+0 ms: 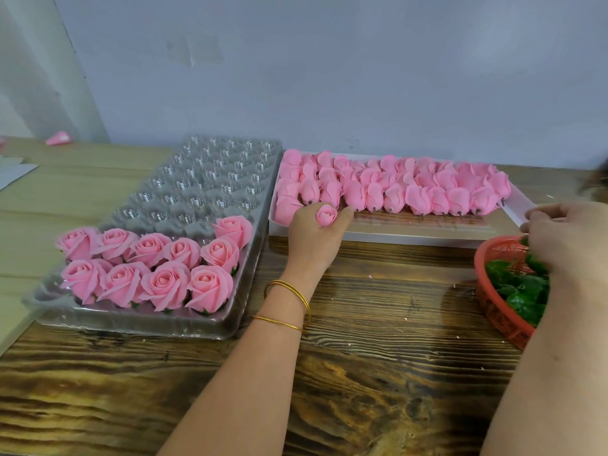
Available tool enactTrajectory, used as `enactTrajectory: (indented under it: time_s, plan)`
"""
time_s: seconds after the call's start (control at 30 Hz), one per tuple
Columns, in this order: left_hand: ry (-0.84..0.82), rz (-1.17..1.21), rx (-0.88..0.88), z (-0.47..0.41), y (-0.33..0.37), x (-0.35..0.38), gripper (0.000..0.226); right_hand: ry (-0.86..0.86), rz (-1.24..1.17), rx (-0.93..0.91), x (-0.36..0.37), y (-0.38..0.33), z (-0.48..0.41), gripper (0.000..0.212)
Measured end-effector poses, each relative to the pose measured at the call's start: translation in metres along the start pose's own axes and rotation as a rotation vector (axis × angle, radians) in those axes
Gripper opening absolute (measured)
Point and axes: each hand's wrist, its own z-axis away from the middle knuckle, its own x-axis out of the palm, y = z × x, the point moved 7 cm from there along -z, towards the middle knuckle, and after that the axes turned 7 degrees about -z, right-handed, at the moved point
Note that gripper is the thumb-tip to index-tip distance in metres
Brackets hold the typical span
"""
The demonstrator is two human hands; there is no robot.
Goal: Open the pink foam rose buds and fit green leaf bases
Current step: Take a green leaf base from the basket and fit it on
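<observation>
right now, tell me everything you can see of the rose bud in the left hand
The rose bud is small pink foam, petals wrapped tight in a spiral, top facing the camera. The left hand holds it in curled fingers and thumb over the near left corner of the white box. Its base is hidden; no green leaf shows.

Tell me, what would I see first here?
Pink everywhere: opened foam roses fill the near end of the clear plastic tray on the left, and closed rose buds crowd the white box at the back. The left hand holds one bud in the middle, while the right hand reaches into a red basket of green leaf bases on the right.
</observation>
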Motion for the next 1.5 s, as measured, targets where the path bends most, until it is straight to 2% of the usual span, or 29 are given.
enactTrajectory:
  time_s: [0.1, 0.27, 0.4, 0.5, 0.6, 0.67, 0.77, 0.97, 1.07, 1.23, 1.5]
  plan:
    - [0.001, 0.002, -0.001, 0.0, 0.0, 0.0, 0.044, 0.001, -0.05, -0.04, 0.001, 0.003, -0.008, 0.03]
    - [0.001, 0.002, 0.009, 0.0, -0.001, 0.002, 0.043, 0.013, -0.082, -0.114, 0.003, -0.013, 0.002, 0.025]
    - [0.0, 0.007, 0.008, -0.001, -0.002, 0.002, 0.047, 0.007, -0.239, -0.287, 0.004, -0.036, 0.013, 0.026]
    - [0.001, 0.014, 0.007, -0.001, -0.003, 0.002, 0.047, -0.136, -0.477, -0.342, 0.016, -0.053, 0.025, 0.029]
    - [0.003, 0.005, 0.009, -0.001, -0.002, 0.003, 0.044, -0.352, -0.748, -0.2, 0.04, -0.061, 0.036, 0.029]
    - [0.003, 0.001, 0.004, -0.002, -0.003, 0.003, 0.041, -0.497, -0.899, -0.109, 0.056, -0.067, 0.043, 0.021]
    - [-0.003, 0.002, -0.003, -0.002, -0.003, 0.004, 0.041, -0.657, -0.987, -0.057, 0.079, -0.074, 0.055, 0.011]
    - [0.006, 0.048, -0.033, -0.003, -0.007, 0.004, 0.042, -0.822, -1.05, 0.13, 0.12, -0.07, 0.074, 0.016]
    - [0.008, 0.033, -0.04, -0.004, -0.007, 0.003, 0.045, -0.832, -1.079, 0.209, 0.136, -0.065, 0.082, 0.022]
    - [0.041, 0.068, -0.036, -0.004, -0.008, 0.0, 0.052, -0.775, -0.809, 0.075, 0.149, -0.058, 0.088, 0.024]
    - [0.136, 0.14, -0.07, -0.006, -0.009, -0.01, 0.055, -0.75, -0.684, 0.034, 0.157, -0.052, 0.092, 0.032]
